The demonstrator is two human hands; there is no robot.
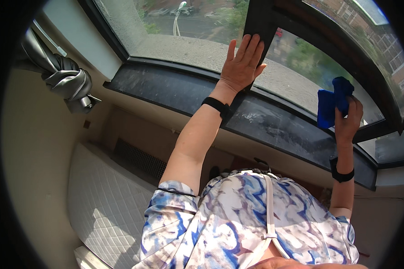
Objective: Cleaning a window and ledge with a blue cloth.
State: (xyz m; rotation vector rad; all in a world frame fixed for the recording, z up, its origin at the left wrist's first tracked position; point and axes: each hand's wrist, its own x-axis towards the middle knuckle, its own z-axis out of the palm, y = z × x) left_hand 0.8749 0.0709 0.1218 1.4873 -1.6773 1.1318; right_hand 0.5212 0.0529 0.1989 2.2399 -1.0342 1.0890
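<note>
My left hand (pixel 241 65) lies against the dark window frame (pixel 261 27), its fingers stretched out and holding nothing. To the right, my right hand (pixel 349 121) grips a bunched blue cloth (pixel 330 105) in front of the lower window pane (pixel 296 74). Part of the cloth sticks up above the fingers and part hangs to their left. Whether the cloth touches the glass I cannot tell. Black bands circle both wrists.
Below the window runs a dark stone sill (pixel 274 123) with pale smudges. A knotted grey curtain (pixel 69 83) hangs at the left. A quilted mattress (pixel 107 206) lies at the lower left, near a dark floor grille (pixel 139 159). An opened window sash (pixel 393 107) stands at the right.
</note>
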